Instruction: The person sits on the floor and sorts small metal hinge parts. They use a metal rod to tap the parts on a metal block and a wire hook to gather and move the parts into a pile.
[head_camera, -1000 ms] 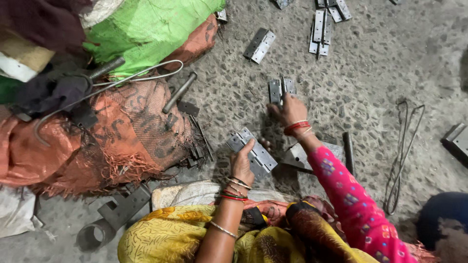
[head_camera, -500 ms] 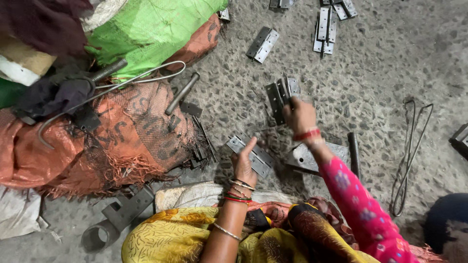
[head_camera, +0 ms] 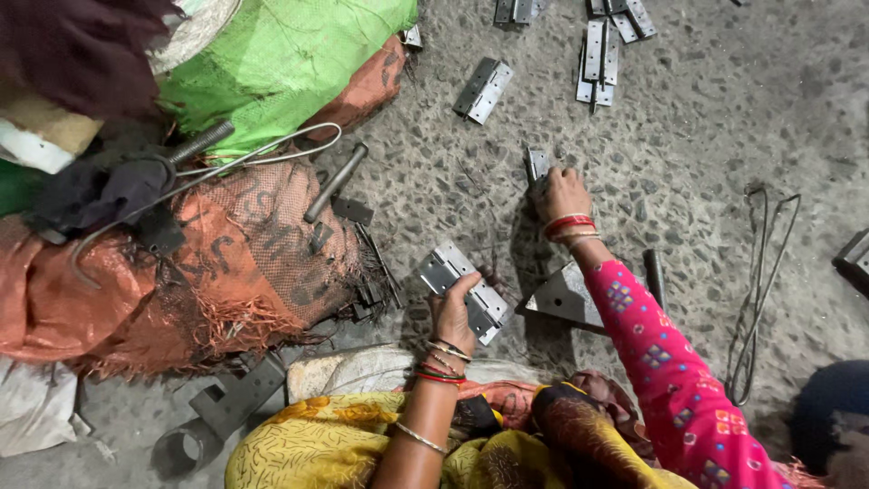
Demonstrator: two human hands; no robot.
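The left hand [head_camera: 455, 312], wrist bangled, curls its fingers [head_camera: 471, 288] around the near hinge [head_camera: 462, 290]. Beyond that hinge, the right hand [head_camera: 561, 193] stretches out, arm extended, palm down, fingers closed.

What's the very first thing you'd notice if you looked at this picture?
Probably the two hands in the middle: the left hand holds an open metal hinge, while the right hand, in a bright pink sleeve, presses on another hinge on the speckled floor. Next comes the big green sack at the top left, lying over an orange mesh sack, and more hinges scattered along the top.
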